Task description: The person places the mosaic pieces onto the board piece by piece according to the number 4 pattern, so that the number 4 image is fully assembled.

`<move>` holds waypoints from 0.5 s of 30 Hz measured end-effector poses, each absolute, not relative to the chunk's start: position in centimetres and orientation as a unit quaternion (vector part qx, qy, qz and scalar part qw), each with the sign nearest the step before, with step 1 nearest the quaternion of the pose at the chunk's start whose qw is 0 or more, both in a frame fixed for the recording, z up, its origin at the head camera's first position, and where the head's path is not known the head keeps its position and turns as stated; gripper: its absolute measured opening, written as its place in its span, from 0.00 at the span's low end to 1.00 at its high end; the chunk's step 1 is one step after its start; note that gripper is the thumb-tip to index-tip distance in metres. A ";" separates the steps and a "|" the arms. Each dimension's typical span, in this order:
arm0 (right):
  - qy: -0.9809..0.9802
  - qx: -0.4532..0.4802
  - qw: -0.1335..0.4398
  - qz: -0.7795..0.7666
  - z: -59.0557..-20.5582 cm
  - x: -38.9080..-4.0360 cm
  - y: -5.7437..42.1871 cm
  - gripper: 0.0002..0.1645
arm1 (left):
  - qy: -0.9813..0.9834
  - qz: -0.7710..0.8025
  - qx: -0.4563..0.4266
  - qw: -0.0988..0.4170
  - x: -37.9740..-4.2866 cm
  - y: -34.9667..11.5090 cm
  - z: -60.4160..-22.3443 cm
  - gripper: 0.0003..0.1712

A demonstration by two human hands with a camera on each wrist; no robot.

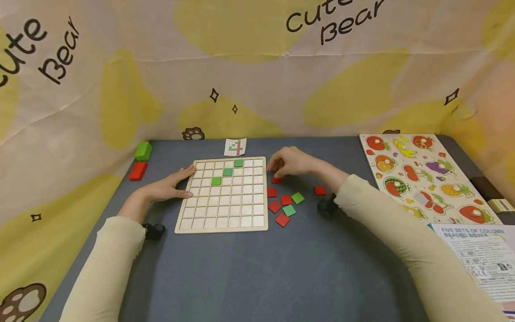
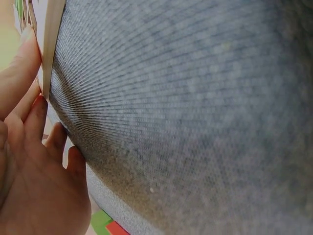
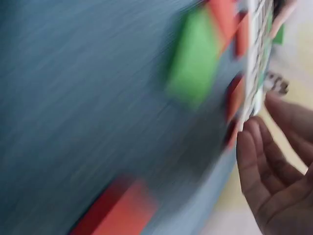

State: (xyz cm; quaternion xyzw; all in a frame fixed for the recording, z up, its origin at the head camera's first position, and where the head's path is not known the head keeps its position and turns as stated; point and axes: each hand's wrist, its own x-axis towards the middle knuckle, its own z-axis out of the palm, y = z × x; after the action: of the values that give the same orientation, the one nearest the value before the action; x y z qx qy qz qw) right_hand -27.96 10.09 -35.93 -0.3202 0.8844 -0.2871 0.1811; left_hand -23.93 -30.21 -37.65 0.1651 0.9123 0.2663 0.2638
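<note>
A wooden grid board (image 1: pixel 221 230) lies mid-table, with three green square tiles (image 1: pixel 227 172) in a diagonal row in its upper cells. My left hand (image 1: pixel 166 185) rests against the board's left edge, thumb and forefinger spread along it. Just off the board's upper right side is my right hand (image 1: pixel 293 161), fingers bent over a red tile (image 1: pixel 276 180) on the table. In the right wrist view its thumb and fingertips stand apart, and no tile shows between them. Several loose red tiles (image 1: pixel 282 219) and two green tiles (image 1: pixel 297 197) lie right of the board.
A small pattern card (image 1: pixel 235 147) lies behind the board. At the far left are a green block (image 1: pixel 143 151) and a red block (image 1: pixel 138 171). A fruit picture board (image 1: pixel 426 179) and a printed sheet (image 1: pixel 479 259) occupy the right side; patterned cloth (image 1: pixel 257 71) hangs behind.
</note>
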 end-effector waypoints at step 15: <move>0.857 -0.316 0.286 -0.288 -36.9 -25.9 17.5 0.22 | 0.911 0.272 0.170 0.261 -23.9 -30.2 -37.5 0.55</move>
State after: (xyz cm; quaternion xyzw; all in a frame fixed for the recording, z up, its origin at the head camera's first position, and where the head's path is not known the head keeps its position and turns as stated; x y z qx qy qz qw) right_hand -25.86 17.45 -36.89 -0.3162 0.8573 -0.2881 0.2864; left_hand -23.88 -30.17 -37.52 0.1699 0.9107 0.2717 0.2608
